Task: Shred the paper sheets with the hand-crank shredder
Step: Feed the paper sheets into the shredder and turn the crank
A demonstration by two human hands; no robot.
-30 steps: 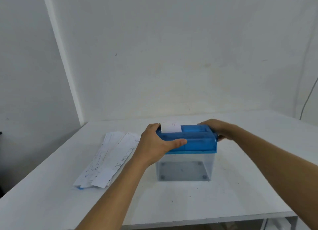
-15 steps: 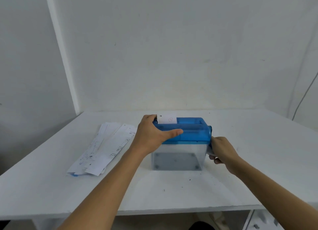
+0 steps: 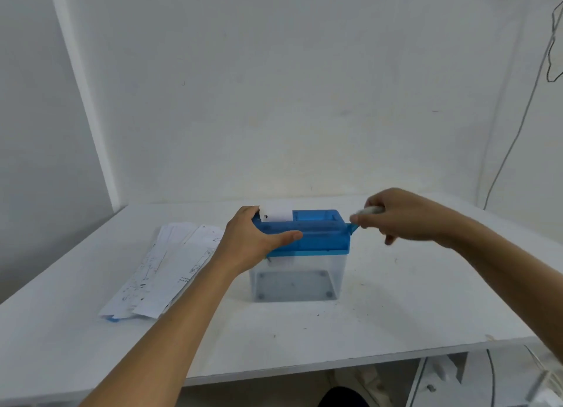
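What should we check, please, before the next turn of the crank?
1. Left hand steadies the shredder's blue top: ok.
2. Right hand grips the crank handle: ok.
3. Sheet stands fed into the top: ok.
4. Left fingers clear of the sheet: cannot tell, tips hidden.
5. Clear bin has room for shreds: ok.
6. Spare sheets lie clear of the crank: ok.

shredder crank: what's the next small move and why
Probably rotate the pale crank handle with the right hand, which grips it: a white paper sheet sticks up from the slot of the blue-lidded clear plastic shredder, unshredded, while the left hand steadies the shredder.
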